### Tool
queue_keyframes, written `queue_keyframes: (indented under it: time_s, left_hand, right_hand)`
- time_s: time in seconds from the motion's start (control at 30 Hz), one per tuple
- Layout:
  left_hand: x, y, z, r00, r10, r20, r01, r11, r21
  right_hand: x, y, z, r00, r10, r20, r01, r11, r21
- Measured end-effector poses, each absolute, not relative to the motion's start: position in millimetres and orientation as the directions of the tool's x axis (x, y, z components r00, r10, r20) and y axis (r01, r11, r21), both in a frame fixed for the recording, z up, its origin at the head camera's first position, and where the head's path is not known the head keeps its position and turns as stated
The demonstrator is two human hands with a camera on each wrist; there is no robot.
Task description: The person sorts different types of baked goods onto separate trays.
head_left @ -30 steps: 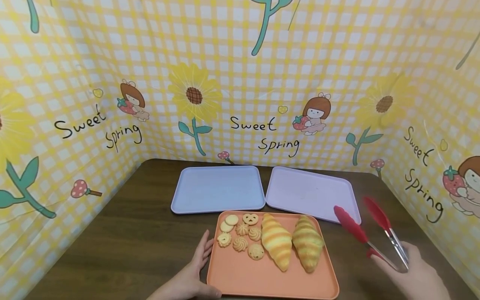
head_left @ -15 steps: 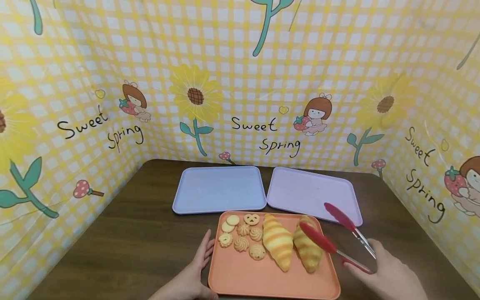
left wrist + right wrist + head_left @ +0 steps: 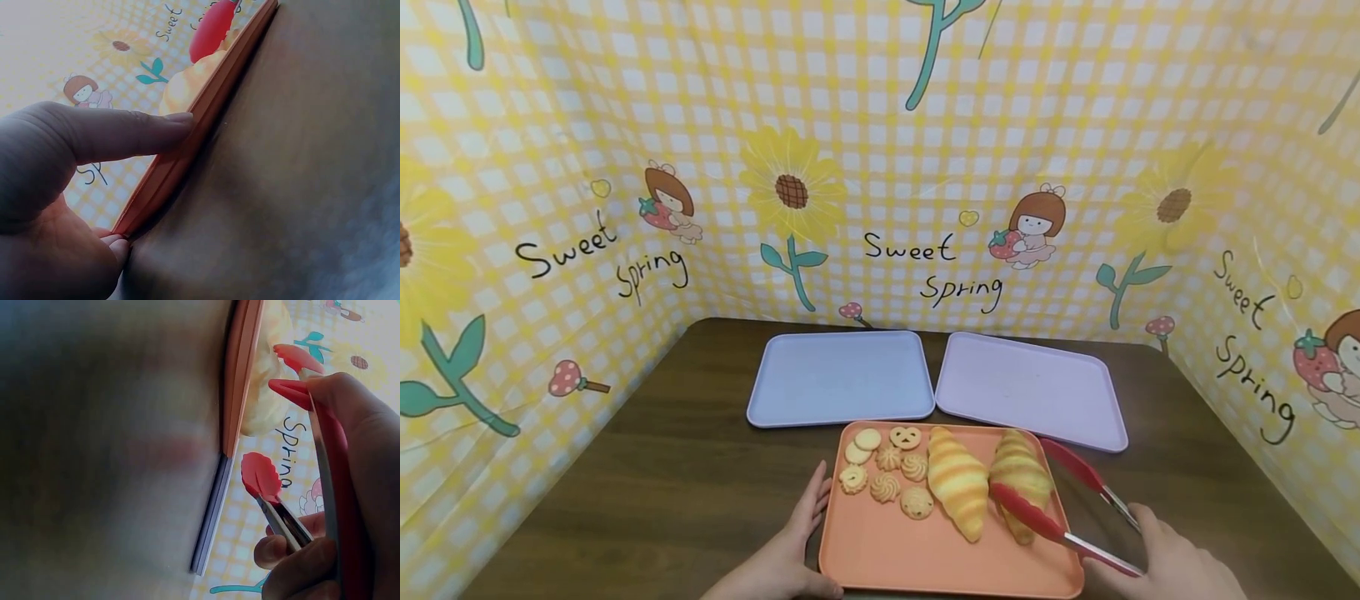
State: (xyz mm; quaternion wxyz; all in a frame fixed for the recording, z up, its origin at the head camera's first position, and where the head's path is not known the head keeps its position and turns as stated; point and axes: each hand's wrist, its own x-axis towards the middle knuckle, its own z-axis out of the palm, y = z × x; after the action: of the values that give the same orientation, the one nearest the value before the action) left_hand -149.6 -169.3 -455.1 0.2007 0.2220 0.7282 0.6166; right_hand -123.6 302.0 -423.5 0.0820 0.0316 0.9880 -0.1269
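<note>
Two croissants lie side by side on the orange tray [image 3: 925, 565]: a yellow striped one [image 3: 958, 487] and, right of it, a browner one [image 3: 1021, 468]. Several cookies [image 3: 885, 488] fill the tray's back left. With straight fingers along the tray's left side and the thumb at its front edge, my left hand [image 3: 781, 557] touches the near left corner. My right hand [image 3: 1176, 560] holds spread tongs [image 3: 1026, 510] with red tips. One tip is over the browner croissant's near half; the other is past its right side, by the tray's rim. Contact with the croissant cannot be judged.
Behind the orange tray stand a blue tray [image 3: 842, 379] and a lilac tray [image 3: 1030, 387], close together. All rest on a dark wooden table [image 3: 647, 467]. A yellow checked cloth [image 3: 887, 167] with printed flowers encloses the back and sides.
My right hand has brought the tongs leftward and down from beside the tray to the browner croissant, one tip on either side. My left hand stays at the tray's corner.
</note>
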Motion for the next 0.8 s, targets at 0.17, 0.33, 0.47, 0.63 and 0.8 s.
queue_keyframes:
  time_s: [0.17, 0.33, 0.47, 0.63, 0.8]
  left_hand:
    - [-150, -169, -455, -0.824, 0.567, -0.011, 0.088, 0.147, 0.985]
    - [-150, -169, -455, -0.820, 0.573, -0.005, 0.094, 0.144, 0.985]
    - [-149, -169, -455, -0.817, 0.576, -0.002, 0.100, 0.145, 0.984]
    - [-150, -169, -456, -0.817, 0.577, -0.002, 0.099, 0.142, 0.985]
    - [-150, -170, -456, -0.815, 0.580, 0.001, 0.096, 0.134, 0.986]
  right_hand:
    - [-125, 301, -423, -0.974, 0.050, -0.219, 0.104, 0.965, -0.242]
    - [-125, 298, -422, -0.967, 0.036, -0.253, 0.098, 0.966, -0.238]
    - [-125, 295, -420, -0.962, 0.031, -0.271, 0.095, 0.969, -0.227]
    - [-124, 292, -419, -0.960, 0.031, -0.280, 0.097, 0.970, -0.224]
    - [-123, 292, -420, -0.964, 0.029, -0.265, 0.089, 0.972, -0.218]
